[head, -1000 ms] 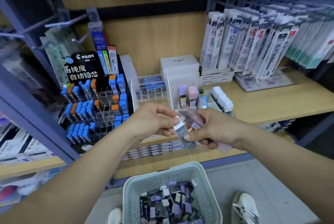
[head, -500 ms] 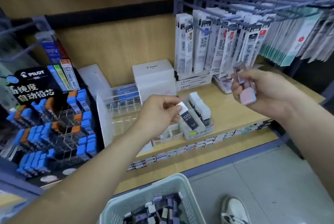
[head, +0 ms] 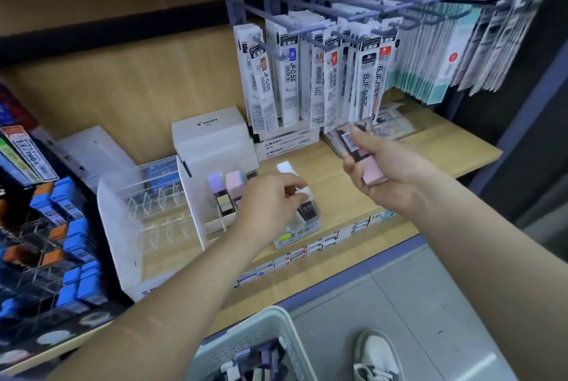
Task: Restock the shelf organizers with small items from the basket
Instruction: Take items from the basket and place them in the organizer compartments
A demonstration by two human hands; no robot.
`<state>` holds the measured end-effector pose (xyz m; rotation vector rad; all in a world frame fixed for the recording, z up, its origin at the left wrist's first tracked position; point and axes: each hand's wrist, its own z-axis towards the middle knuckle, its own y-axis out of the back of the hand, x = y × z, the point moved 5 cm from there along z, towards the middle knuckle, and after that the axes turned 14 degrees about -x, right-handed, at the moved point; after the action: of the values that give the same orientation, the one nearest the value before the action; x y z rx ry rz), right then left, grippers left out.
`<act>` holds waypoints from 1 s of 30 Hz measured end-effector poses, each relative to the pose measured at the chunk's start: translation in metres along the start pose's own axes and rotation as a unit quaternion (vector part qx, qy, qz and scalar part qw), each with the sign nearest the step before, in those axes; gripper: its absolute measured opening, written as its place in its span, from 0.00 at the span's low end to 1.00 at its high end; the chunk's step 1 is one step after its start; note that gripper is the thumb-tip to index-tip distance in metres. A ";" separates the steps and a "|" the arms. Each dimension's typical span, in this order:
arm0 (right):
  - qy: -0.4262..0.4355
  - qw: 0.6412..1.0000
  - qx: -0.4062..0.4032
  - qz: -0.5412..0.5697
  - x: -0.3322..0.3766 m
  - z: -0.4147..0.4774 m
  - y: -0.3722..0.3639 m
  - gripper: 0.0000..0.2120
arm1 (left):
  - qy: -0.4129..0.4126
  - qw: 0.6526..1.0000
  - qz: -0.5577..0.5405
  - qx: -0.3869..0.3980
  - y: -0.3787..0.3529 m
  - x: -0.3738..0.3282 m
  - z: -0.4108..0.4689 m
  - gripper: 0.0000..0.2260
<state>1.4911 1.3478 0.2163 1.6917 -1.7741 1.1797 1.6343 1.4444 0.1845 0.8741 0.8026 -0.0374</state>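
Far left on my screen I see a black stand (head: 46,260) full of little blue and orange cases. Next to it is a clear organizer (head: 147,205) with see-through walls. Behind it sits a white box (head: 215,141) that says PILOT. Just in front of that box, a purple eraser (head: 216,184) and a pink one beside it stand up in a white holder (head: 221,221).

The left hand (head: 270,208) comes next. Its fingers are curled, and they pinch a white eraser (head: 308,210) with a black wrap that says 100. This eraser is right at the small tray (head: 295,234) near the front edge of the wooden shelf (head: 430,147). I cannot tell if it touches the other white erasers in there. Down low, the basket (head: 246,334) sits under the arms, with more small purple and white things inside.

Above the shelf, long hanging packs (head: 322,79) dangle from hooks. The right hand (head: 390,174) is up in front of them, apart from the tray. Its fingers are curled round a pink eraser (head: 373,174) and another small wrapped item (head: 349,141) with a barcode on it. On the grey floor beside the basket I see one white shoe (head: 378,356).
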 end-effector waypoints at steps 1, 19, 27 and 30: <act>0.001 1.000 -0.003 -0.002 0.000 -0.001 0.001 0.05 | -0.001 1.000 0.001 0.002 -0.002 0.001 0.000 0.07; 0.043 0.989 0.079 -0.121 0.002 -0.012 -0.003 0.08 | 0.075 0.990 -0.115 -0.031 0.001 -0.002 -0.002 0.07; 0.038 0.965 0.150 -0.210 -0.007 -0.023 -0.017 0.04 | 0.141 0.922 -0.357 0.049 0.037 -0.026 -0.005 0.11; 0.011 0.975 0.133 -0.180 -0.009 -0.022 -0.019 0.09 | 0.052 0.970 -0.234 0.050 0.047 -0.027 -0.009 0.13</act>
<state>1.5054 1.3729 0.2272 2.0357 -1.2645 1.3009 1.6256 1.4742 0.2293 0.7701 1.1007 -0.4541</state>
